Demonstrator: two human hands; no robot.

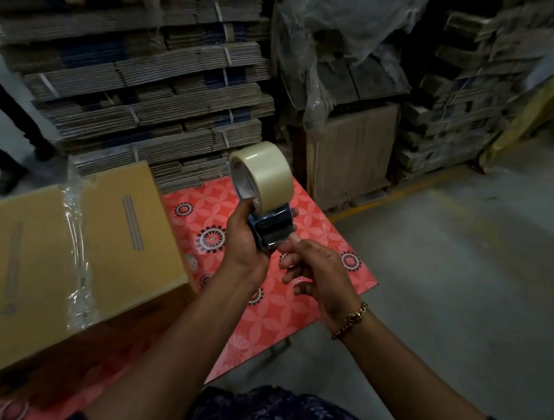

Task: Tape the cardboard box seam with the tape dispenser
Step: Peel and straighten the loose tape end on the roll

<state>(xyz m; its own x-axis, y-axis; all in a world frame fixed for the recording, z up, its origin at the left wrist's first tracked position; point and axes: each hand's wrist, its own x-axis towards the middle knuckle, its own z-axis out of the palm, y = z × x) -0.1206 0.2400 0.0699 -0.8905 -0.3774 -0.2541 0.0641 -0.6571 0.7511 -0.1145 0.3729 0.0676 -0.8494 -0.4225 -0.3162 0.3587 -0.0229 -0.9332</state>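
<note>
While the left hand (243, 239) grips the tape dispenser (267, 204) above the tabletop (272, 304), the right hand (315, 271) pinches at its loose tape end. Left of both hands, nearer the left one, sits the cardboard box (82, 257), its taped seam (78, 257) running away from the person.

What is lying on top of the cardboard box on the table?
A strip of clear, wrinkled tape runs across the top of the cardboard box, over its seam. Nothing else lies there. The seam itself is covered by the tape, and the box's contents cannot be seen.
</note>
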